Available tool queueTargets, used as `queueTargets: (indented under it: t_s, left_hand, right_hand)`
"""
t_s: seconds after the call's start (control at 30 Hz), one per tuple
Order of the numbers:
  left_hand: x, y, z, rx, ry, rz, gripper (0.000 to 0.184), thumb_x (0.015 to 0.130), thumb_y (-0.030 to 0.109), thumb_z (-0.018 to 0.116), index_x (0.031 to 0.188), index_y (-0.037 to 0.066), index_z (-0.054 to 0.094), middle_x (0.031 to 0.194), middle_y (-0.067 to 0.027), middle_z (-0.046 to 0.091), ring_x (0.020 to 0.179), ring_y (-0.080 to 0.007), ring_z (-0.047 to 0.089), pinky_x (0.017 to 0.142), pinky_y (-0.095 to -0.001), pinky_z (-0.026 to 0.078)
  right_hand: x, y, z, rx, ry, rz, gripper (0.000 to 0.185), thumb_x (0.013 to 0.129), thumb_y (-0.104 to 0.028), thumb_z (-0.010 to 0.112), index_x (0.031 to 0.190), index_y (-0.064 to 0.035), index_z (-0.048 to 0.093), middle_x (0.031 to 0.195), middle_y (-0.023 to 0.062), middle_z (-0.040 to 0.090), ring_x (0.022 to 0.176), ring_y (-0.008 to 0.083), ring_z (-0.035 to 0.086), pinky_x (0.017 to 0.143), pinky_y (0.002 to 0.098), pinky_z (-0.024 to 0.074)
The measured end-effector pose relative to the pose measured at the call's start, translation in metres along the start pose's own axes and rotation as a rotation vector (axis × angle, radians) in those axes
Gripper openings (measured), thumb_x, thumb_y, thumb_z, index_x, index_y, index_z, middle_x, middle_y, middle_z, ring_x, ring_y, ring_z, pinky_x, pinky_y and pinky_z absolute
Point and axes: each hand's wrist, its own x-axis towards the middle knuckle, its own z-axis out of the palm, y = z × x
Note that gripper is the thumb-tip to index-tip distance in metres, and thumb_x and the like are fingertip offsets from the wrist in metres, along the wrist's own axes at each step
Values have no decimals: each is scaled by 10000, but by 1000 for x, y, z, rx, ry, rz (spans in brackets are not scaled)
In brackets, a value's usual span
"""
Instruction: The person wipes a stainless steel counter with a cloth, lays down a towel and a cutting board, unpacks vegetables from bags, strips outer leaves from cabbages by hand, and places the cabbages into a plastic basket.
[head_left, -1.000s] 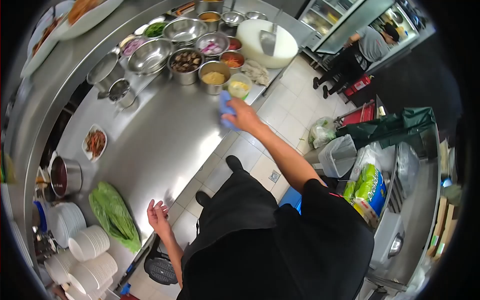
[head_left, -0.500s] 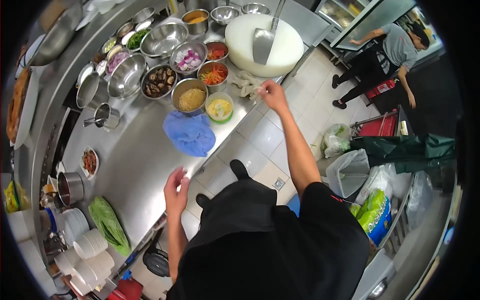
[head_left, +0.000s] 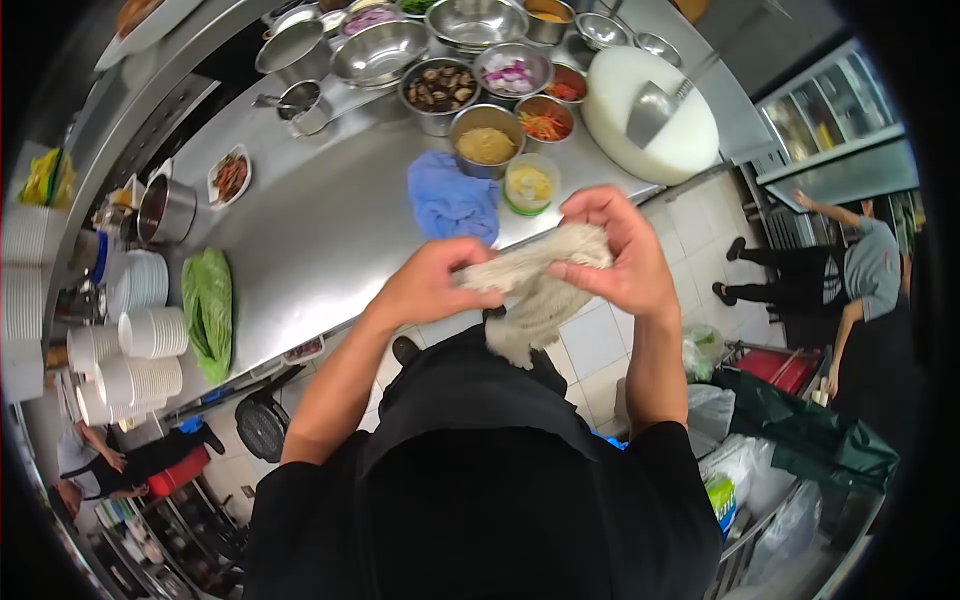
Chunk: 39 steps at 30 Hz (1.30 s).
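Both my hands hold a crumpled beige cloth [head_left: 540, 290] in the air in front of my body, by the counter's front edge. My left hand [head_left: 425, 285] pinches its left end, with fingers closed. My right hand [head_left: 620, 255] grips the right end between thumb and fingers. A blue cloth [head_left: 452, 196] lies bunched on the steel counter [head_left: 330, 200] just beyond my left hand. To its right stand a small tub of yellow food [head_left: 530, 184] and a metal pot with tan contents [head_left: 487, 142].
Metal bowls of mushrooms [head_left: 440, 90] and onion [head_left: 512, 72] line the back. A scraper [head_left: 652, 112] rests on a round white block [head_left: 650, 125]. Leafy greens [head_left: 207, 312] and stacked white bowls [head_left: 150, 332] are left. A person [head_left: 868, 270] stands far right; another [head_left: 90, 460] is lower left.
The blue cloth was let go on the counter. My right hand took the beige cloth from beside the white block, and my left hand now grips it too. The view has turned.
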Motion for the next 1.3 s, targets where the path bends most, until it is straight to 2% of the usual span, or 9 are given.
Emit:
queueTargets:
  t_s: [0.17, 0.37, 0.43, 0.5, 0.6, 0.7, 0.9, 1.1, 1.3]
  left_hand:
    - [-111, 11, -57, 3, 311, -92, 164, 831, 102, 669, 945, 11, 594, 831, -3, 611, 771, -66, 535, 716, -227, 443]
    - [-196, 46, -116, 161, 261, -335, 218, 873, 149, 630, 1035, 13, 577, 848, 7, 609, 761, -40, 526, 684, -199, 427]
    - [-208, 61, -147, 8, 251, -9, 393, 901, 262, 593, 1190, 3, 529, 1067, -89, 626, 936, -152, 600, 862, -288, 470]
    - [-214, 49, -193, -625, 230, 251, 675, 889, 513, 511, 1301, -15, 433, 1231, -159, 550, 1110, -255, 555, 966, -385, 435]
    - [-221, 5, -189, -1043, 478, 339, 884, 838, 693, 390, 1341, -33, 373, 1293, -197, 494, 1203, -312, 480, 1006, -451, 389]
    - [-234, -18, -179, -951, 495, 398, 726, 882, 564, 469, 1298, -31, 434, 1250, -175, 535, 1150, -274, 524, 996, -405, 400]
    - [-257, -55, -208, -414, 797, -191, 402, 827, 0, 590, 1216, 3, 490, 1115, -79, 613, 1001, -188, 606, 876, -316, 481]
    - [-251, -31, -204, -252, 920, -149, 479, 816, 84, 654, 1250, 16, 462, 1051, -59, 609, 925, -133, 591, 804, -276, 471]
    - [-260, -26, -188, -29, 1198, -289, 612, 771, 135, 724, 1289, 33, 415, 1044, -67, 605, 898, -156, 596, 772, -280, 484]
  right_hand:
    - [30, 21, 47, -816, -123, -51, 270, 858, -227, 657, 738, -12, 548, 607, 9, 544, 614, 83, 523, 569, 252, 426]
    - [89, 43, 90, -309, -395, 160, 372, 923, -379, 531, 754, -54, 598, 619, 5, 598, 562, 129, 555, 559, 323, 477]
    - [123, 46, 110, -107, -543, 277, 412, 933, -428, 501, 767, -67, 606, 649, -4, 613, 588, 117, 573, 580, 326, 498]
    - [165, 47, 138, 467, -426, 210, 582, 897, -577, 423, 1039, -42, 602, 955, 110, 656, 886, 174, 627, 802, 353, 505]
    - [177, 76, 190, 803, -487, 402, 978, 791, -756, 284, 1400, 9, 270, 1391, 187, 396, 1286, 276, 385, 1076, 424, 290]
    - [158, 92, 215, 312, -368, 329, 563, 883, -460, 568, 1241, -28, 528, 1185, 70, 593, 1082, 199, 559, 931, 341, 430]
    - [175, 128, 197, -100, 53, 237, 163, 877, -146, 561, 910, -27, 667, 804, 16, 664, 707, 142, 589, 666, 273, 453]
    - [164, 149, 176, -545, 401, -236, 272, 808, -103, 498, 1035, -24, 625, 654, 80, 568, 598, 99, 508, 582, 287, 429]
    - [139, 128, 152, -38, 201, 70, 363, 798, -50, 474, 1141, -23, 591, 732, -6, 554, 598, 63, 445, 553, 232, 398]
